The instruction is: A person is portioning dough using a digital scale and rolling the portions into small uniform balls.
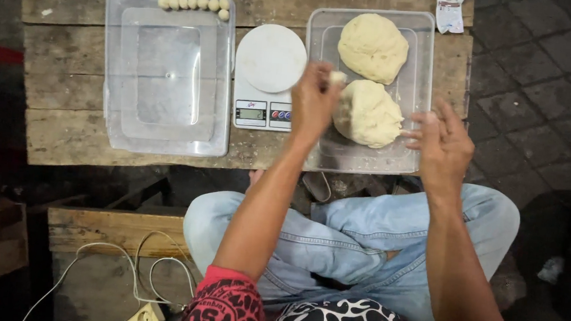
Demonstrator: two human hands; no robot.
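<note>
My left hand (314,101) is raised over the table, its fingers pinched on a small piece of dough (337,77) beside the white kitchen scale (269,78). My right hand (444,142) hovers with fingers spread, its fingertips at the edge of the nearer dough mound (368,113). A second, larger dough mound (373,48) lies behind it. Both mounds rest in a clear plastic tray (409,160). On the left, another clear tray (167,73) holds a row of several small dough balls (196,3) along its far edge.
A low wooden plank table (67,82) carries everything. A small white packet (450,14) lies at its far right corner. My jeans-clad crossed legs (346,247) are below. White cables and a power socket (144,319) lie on a wooden bench at lower left. Paving stones are on the right.
</note>
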